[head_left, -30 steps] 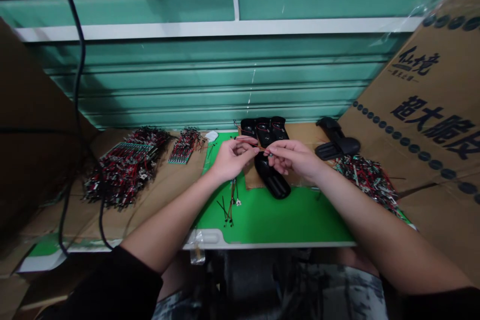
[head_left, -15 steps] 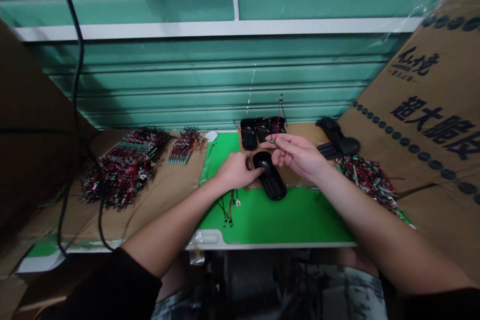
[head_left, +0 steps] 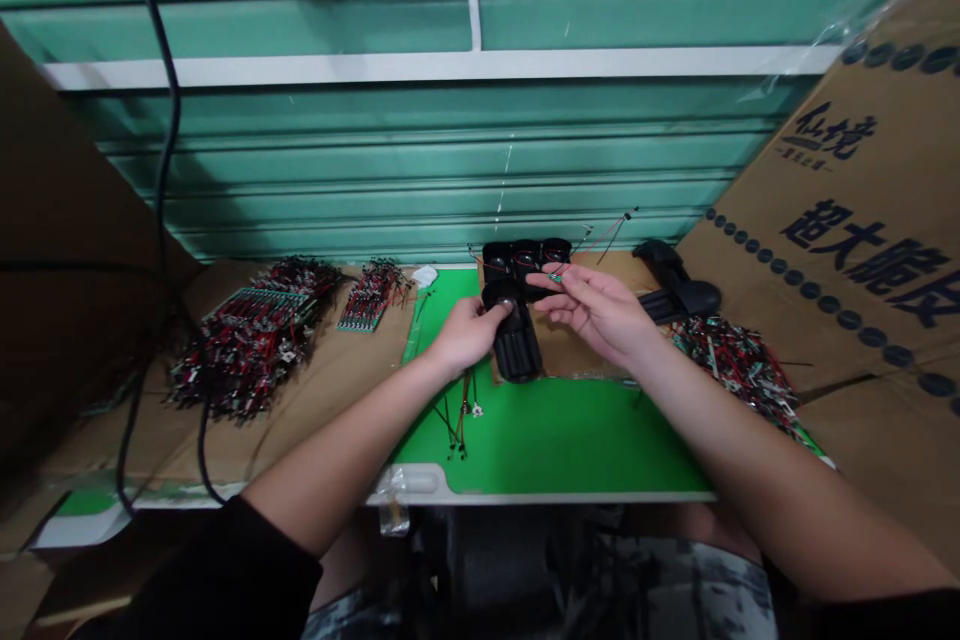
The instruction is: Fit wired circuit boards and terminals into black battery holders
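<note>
Left grip (head_left: 466,335) on black plastic shell (head_left: 516,350)

The counter (head_left: 540,498) was covered by a green cutting mat (head_left: 555,440) and brown cardboard (head_left: 352,370). On the cardboard at the left lay a heap of wired circuit boards (head_left: 247,350) and a smaller batch (head_left: 373,295); a similar tangle (head_left: 731,370) lay at the right. Black plastic casings (head_left: 525,258) sat together behind the mat, a black plastic piece (head_left: 675,282) stood nearby, and a few loose wires (head_left: 459,410) lay on the mat.
</note>
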Demonstrator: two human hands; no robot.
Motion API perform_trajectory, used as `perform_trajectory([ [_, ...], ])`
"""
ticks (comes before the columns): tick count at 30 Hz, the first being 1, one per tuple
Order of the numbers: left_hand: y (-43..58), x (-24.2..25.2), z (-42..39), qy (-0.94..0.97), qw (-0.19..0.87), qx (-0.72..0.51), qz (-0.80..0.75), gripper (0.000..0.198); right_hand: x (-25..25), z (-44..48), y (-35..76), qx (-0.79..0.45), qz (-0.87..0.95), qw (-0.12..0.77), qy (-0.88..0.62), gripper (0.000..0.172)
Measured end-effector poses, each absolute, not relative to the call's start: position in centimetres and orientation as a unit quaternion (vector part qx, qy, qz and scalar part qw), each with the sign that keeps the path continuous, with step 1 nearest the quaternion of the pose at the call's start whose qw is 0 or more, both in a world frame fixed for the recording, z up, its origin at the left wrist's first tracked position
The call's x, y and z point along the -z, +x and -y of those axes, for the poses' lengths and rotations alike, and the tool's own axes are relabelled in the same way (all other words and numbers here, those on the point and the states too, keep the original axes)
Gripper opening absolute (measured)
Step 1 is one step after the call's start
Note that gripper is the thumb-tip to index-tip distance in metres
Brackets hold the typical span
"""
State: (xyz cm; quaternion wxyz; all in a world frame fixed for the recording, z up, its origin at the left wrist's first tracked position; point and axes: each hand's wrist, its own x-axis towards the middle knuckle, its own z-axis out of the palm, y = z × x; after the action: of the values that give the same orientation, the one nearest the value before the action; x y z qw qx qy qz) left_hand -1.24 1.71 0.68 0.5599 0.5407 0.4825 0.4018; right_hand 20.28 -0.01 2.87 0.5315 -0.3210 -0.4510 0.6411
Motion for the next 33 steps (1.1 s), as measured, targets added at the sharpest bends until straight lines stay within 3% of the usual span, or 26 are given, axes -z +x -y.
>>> perform_trajectory([
  [4, -1.0, -1.2, -1.4, 0.402, 0.688, -0.391, -0.46, 0.033, -2.8, 0.2, 20.1, -0.638, 0.452, 0.534, -0.32, 0.042],
  [8, -1.1, -1.5, -1.2, 0.379, 0.728, -0.382, -0.424, 0.028, -2.0, 0.2, 19.5, -0.617, 0.476, 0.535, -0.325, 0.04],
  [18, -0.9, -2.0, -0.6, 0.402, 0.703, -0.447, -0.38, 0.033, -0.7, 0.3, 18.6, -0.408, 0.643, 0.543, -0.353, 0.035],
  [23, -0.7, -2.1, -0.4, 0.409, 0.696, -0.451, -0.382, 0.027, -0.7, 0.4, 18.7, -0.389, 0.654, 0.548, -0.347, 0.032],
  [33, -0.6, -2.0, -0.2, 0.42, 0.696, -0.458, -0.36, 0.036, -0.8, 0.2, 18.8, -0.388, 0.655, 0.553, -0.338, 0.029],
])
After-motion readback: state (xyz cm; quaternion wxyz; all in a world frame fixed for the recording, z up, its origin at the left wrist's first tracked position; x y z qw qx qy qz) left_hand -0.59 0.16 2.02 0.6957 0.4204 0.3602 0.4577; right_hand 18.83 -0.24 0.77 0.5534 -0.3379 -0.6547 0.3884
